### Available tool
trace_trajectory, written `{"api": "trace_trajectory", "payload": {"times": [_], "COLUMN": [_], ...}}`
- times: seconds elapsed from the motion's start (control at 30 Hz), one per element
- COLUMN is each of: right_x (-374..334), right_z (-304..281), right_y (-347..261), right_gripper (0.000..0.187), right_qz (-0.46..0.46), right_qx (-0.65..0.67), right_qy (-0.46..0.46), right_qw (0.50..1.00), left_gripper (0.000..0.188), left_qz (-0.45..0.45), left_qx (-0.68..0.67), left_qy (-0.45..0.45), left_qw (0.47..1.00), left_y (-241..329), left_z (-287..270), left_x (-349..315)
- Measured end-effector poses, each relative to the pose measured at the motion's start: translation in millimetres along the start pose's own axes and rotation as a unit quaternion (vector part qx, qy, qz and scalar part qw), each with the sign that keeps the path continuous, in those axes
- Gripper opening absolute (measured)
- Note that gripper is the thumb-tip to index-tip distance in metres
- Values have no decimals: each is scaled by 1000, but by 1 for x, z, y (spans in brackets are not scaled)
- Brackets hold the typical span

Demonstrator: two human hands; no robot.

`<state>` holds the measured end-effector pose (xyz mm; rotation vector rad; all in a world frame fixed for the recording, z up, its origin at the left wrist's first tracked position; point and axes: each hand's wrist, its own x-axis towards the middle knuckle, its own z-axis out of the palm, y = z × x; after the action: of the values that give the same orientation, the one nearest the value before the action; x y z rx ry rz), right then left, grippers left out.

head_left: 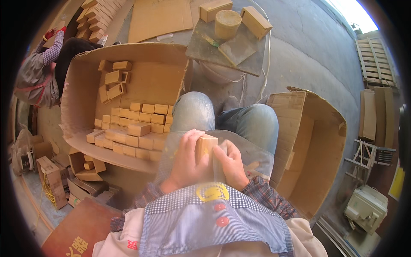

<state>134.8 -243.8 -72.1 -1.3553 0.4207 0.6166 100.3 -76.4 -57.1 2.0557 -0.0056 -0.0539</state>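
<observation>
Above my lap, a small light-wood block [207, 144] stands upright between my hands. My left hand [185, 159] is wrapped round its left side, with the fingers over the top edge. Against its right side rests my right hand [233, 163], its fingers bent and the thumb toward the block. A greyish sheet-like patch shows under the right fingers; I cannot tell whether it is a cloth or part of the apron [214, 222]. To my left, a large open carton [128, 51] holds rows of similar wooden blocks [139, 129] and a loose pile at its far end.
An open carton [295, 128] stands at my right. Ahead, a low worktable [201, 38] carries a round tub [227, 24], wooden boxes [257, 22] and a flat plate. Another person [40, 81] sits at the far left beside stacked blocks [96, 19]. Pallets [376, 60] lean at the right.
</observation>
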Motion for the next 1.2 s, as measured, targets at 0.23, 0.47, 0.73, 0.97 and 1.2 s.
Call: {"api": "trace_trajectory", "payload": {"times": [0.23,0.47,0.73,0.97,1.2], "right_x": [0,1,3,3,9], "right_z": [-1,-1,-3,-2,5], "right_y": [0,1,-3,-1,-7], "right_gripper": [24,24,25,27,31], "right_qz": [63,43,12,34,-16], "right_qx": [-3,-53,-98,-59,-107], "right_qy": [6,-6,-21,-1,17], "right_qw": [998,998,995,998,994], "left_gripper": [61,59,58,58,58], "left_qz": [11,17,8,9,0], "left_qx": [-11,0,-16,0,0], "left_qy": [15,13,25,17,25], "left_qw": [1000,1000,1000,1000,1000], "left_y": [-2,2,2,3,4], "left_z": [0,-1,-1,0,-1], "left_x": [2,1,3,1,1]}}
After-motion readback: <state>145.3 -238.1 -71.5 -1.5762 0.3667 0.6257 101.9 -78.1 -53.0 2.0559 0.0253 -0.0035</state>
